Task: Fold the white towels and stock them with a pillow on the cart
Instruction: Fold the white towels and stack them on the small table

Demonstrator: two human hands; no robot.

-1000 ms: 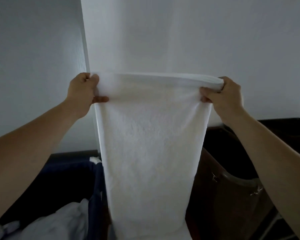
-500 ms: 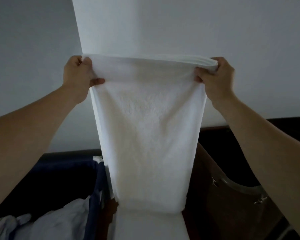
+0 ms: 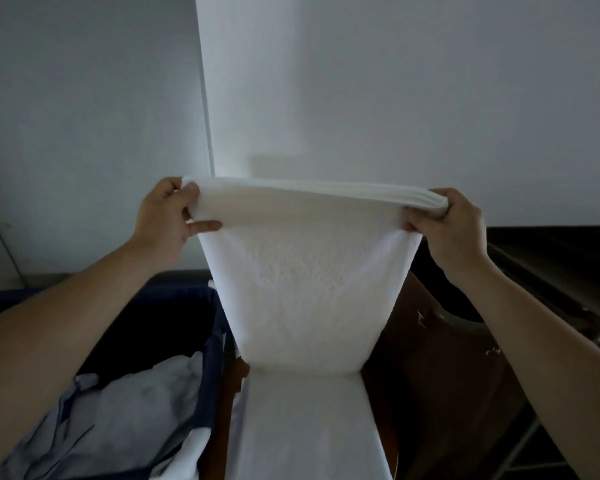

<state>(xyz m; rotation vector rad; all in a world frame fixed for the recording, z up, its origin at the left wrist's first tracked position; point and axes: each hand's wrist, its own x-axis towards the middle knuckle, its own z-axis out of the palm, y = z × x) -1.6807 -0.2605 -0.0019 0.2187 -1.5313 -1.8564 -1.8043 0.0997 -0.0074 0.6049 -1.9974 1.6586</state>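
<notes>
A white towel (image 3: pixel 309 282) hangs in front of me, stretched flat between both hands. My left hand (image 3: pixel 163 216) pinches its top left corner, thumb over the front. My right hand (image 3: pixel 454 223) grips the layered top right corner. The towel's lower edge meets a white surface (image 3: pixel 309 427) on the cart below, at about the fold line. The cart (image 3: pixel 440 393) shows as dark brown panels to the right. No pillow is visible.
A dark blue laundry bag (image 3: pixel 174 327) on the left holds crumpled pale linen (image 3: pixel 118 420). A white wall with a corner edge (image 3: pixel 205 98) stands straight ahead. A dark counter (image 3: pixel 551 265) runs along the right.
The towel's lower edge has come up clear of the cart top, showing a white surface beneath it. My hands sit lower in view than half a second ago, still holding both top corners.
</notes>
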